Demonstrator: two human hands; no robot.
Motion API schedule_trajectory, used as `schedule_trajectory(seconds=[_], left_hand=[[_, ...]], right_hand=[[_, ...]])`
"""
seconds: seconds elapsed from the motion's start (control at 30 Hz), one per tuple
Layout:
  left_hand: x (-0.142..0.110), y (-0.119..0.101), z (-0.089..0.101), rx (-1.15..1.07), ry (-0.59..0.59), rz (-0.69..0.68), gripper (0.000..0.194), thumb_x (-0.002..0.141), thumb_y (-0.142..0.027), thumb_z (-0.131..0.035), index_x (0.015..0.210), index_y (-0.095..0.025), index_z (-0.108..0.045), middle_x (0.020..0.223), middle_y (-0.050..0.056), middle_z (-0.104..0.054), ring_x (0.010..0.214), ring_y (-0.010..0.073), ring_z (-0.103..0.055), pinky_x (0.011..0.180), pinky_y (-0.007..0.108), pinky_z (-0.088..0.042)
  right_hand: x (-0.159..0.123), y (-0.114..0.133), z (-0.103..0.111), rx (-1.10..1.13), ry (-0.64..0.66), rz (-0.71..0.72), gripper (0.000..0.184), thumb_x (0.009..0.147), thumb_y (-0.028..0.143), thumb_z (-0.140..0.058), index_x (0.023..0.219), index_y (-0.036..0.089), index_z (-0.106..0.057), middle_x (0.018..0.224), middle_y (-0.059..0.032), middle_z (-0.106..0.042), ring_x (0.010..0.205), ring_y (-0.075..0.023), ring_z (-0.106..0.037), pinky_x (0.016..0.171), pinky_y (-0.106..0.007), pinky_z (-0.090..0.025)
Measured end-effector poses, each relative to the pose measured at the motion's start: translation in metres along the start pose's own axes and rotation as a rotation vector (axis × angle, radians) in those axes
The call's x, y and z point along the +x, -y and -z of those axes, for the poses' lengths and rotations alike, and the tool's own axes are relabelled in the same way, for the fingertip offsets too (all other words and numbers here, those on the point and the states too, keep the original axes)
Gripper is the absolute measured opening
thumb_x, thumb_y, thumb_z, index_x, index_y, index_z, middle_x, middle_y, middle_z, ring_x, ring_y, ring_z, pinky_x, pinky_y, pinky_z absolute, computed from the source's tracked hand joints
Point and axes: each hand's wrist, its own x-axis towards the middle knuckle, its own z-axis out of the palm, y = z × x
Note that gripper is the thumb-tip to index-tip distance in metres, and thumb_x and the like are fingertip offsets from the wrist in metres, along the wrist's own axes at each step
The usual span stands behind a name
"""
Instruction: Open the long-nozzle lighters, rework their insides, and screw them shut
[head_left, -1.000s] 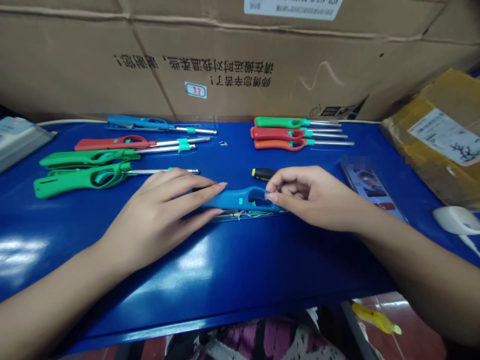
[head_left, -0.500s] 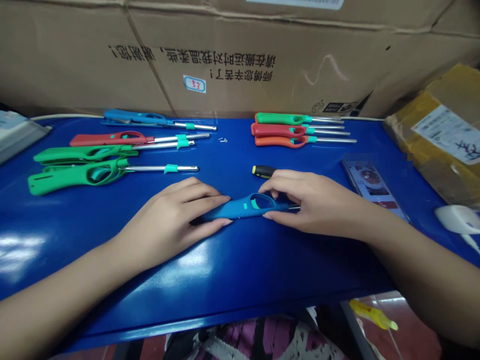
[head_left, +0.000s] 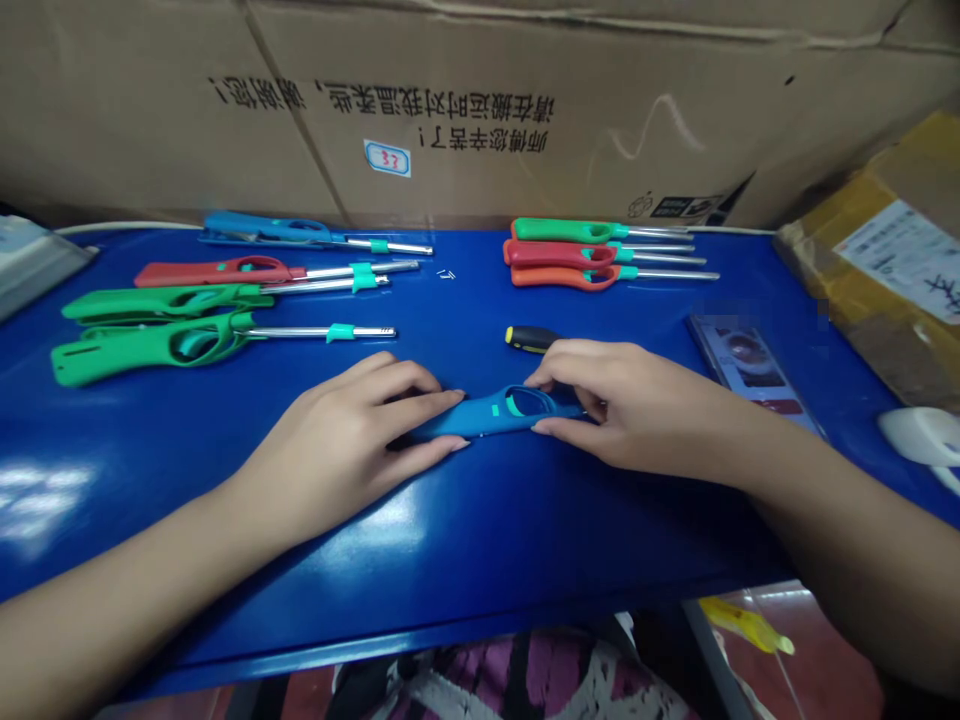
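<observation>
A blue long-necked gas lighter [head_left: 484,412] lies on the blue table in front of me, with a turquoise trigger inside its guard loop. My left hand [head_left: 356,425] is closed around the handle end, thumb on the near side and fingers on the far side. At the other end, my right hand [head_left: 622,405] grips the lighter by the guard loop, and its fingers hide most of the metal tube. Just beyond the right fingers lies a black and yellow screwdriver handle [head_left: 527,339]; the rest of it is hidden.
Partly separated lighters, including a green one [head_left: 150,348] and a red one [head_left: 217,271], lie at left. Several closed lighters [head_left: 566,256] are grouped at back right. A big cardboard box [head_left: 450,60] stands behind, a phone-like flat object [head_left: 750,360] at right.
Both hands keep their hold on the blue lighter, which has barely moved. The camera view has shifted slightly.
</observation>
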Motion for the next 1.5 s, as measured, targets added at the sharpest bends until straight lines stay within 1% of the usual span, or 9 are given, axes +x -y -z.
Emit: schedule_trajectory(seconds=[0.13, 0.33, 0.63, 0.9, 1.03, 1.13, 1.2, 1.37, 1.5], left_hand=[[0.000, -0.003, 0.001, -0.049, 0.001, 0.033, 0.036, 0.104, -0.041, -0.064, 0.127, -0.016, -0.075, 0.111, 0.009, -0.071, 0.097, 0.0235, -0.068, 0.087, 0.038, -0.057], [-0.002, -0.005, 0.003, -0.130, -0.021, 0.110, 0.035, 0.104, -0.040, -0.064, 0.125, -0.015, -0.076, 0.111, 0.009, -0.071, 0.098, 0.0216, -0.072, 0.089, 0.034, -0.060], [-0.001, -0.006, 0.001, -0.120, -0.021, 0.072, 0.035, 0.103, -0.038, -0.065, 0.126, -0.013, -0.076, 0.111, 0.010, -0.070, 0.098, 0.0223, -0.070, 0.088, 0.035, -0.059], [-0.001, -0.006, -0.001, -0.131, -0.007, 0.094, 0.037, 0.102, -0.041, -0.067, 0.125, -0.014, -0.077, 0.110, 0.010, -0.070, 0.097, 0.0234, -0.067, 0.086, 0.038, -0.058], [-0.002, -0.009, -0.001, -0.069, 0.010, 0.088, 0.036, 0.103, -0.042, -0.065, 0.124, -0.015, -0.077, 0.109, 0.010, -0.070, 0.095, 0.0244, -0.067, 0.083, 0.040, -0.059], [-0.003, -0.012, 0.000, 0.052, 0.018, 0.020, 0.036, 0.104, -0.037, -0.062, 0.125, -0.011, -0.075, 0.109, 0.012, -0.071, 0.095, 0.0269, -0.068, 0.082, 0.042, -0.060], [-0.002, -0.012, 0.001, 0.129, 0.029, -0.028, 0.037, 0.105, -0.035, -0.059, 0.126, -0.008, -0.074, 0.108, 0.014, -0.072, 0.094, 0.0287, -0.068, 0.080, 0.043, -0.060], [-0.002, -0.008, 0.002, 0.152, 0.056, -0.078, 0.039, 0.108, -0.032, -0.050, 0.132, -0.007, -0.069, 0.110, 0.015, -0.072, 0.095, 0.0296, -0.070, 0.081, 0.044, -0.061], [-0.001, -0.003, 0.004, 0.061, 0.048, -0.053, 0.037, 0.111, -0.034, -0.046, 0.127, -0.010, -0.069, 0.108, 0.013, -0.072, 0.093, 0.0266, -0.071, 0.081, 0.040, -0.060]], right_hand=[[-0.001, 0.002, -0.002, 0.002, -0.003, -0.023, 0.024, 0.095, 0.033, -0.072, 0.116, 0.022, -0.071, 0.095, -0.0008, -0.061, 0.074, -0.0157, -0.051, 0.069, -0.031, -0.038], [0.001, 0.004, -0.004, -0.011, -0.013, -0.021, 0.026, 0.097, 0.033, -0.069, 0.121, 0.021, -0.070, 0.097, -0.0019, -0.061, 0.075, -0.0156, -0.052, 0.072, -0.031, -0.040], [-0.001, 0.000, -0.004, -0.009, -0.021, 0.025, 0.019, 0.098, 0.033, -0.067, 0.112, 0.021, -0.068, 0.087, -0.0004, -0.058, 0.071, -0.0159, -0.050, 0.069, -0.030, -0.040], [-0.001, -0.002, -0.005, -0.005, -0.019, 0.046, 0.016, 0.095, 0.028, -0.071, 0.109, 0.020, -0.066, 0.083, 0.0009, -0.056, 0.068, -0.0153, -0.049, 0.068, -0.030, -0.038], [-0.002, 0.000, -0.006, -0.050, -0.019, 0.040, 0.015, 0.095, 0.025, -0.070, 0.109, 0.020, -0.066, 0.096, -0.0028, -0.064, 0.075, -0.0164, -0.055, 0.067, -0.030, -0.040], [-0.003, 0.003, -0.008, -0.135, -0.006, 0.066, 0.017, 0.097, 0.030, -0.067, 0.112, 0.020, -0.066, 0.111, -0.0069, -0.068, 0.089, -0.0213, -0.064, 0.070, -0.032, -0.043], [-0.003, 0.005, -0.008, -0.221, -0.009, 0.075, 0.021, 0.098, 0.033, -0.064, 0.114, 0.019, -0.066, 0.114, -0.0086, -0.070, 0.095, -0.0248, -0.068, 0.069, -0.034, -0.044], [-0.001, 0.005, -0.006, -0.339, -0.048, 0.125, 0.023, 0.100, 0.034, -0.060, 0.113, 0.019, -0.072, 0.108, -0.0066, -0.075, 0.091, -0.0244, -0.072, 0.064, -0.034, -0.042], [-0.001, 0.001, -0.004, -0.334, -0.125, 0.242, 0.025, 0.106, 0.038, -0.057, 0.107, 0.020, -0.075, 0.102, -0.0060, -0.076, 0.095, -0.0238, -0.071, 0.072, -0.035, -0.046]])
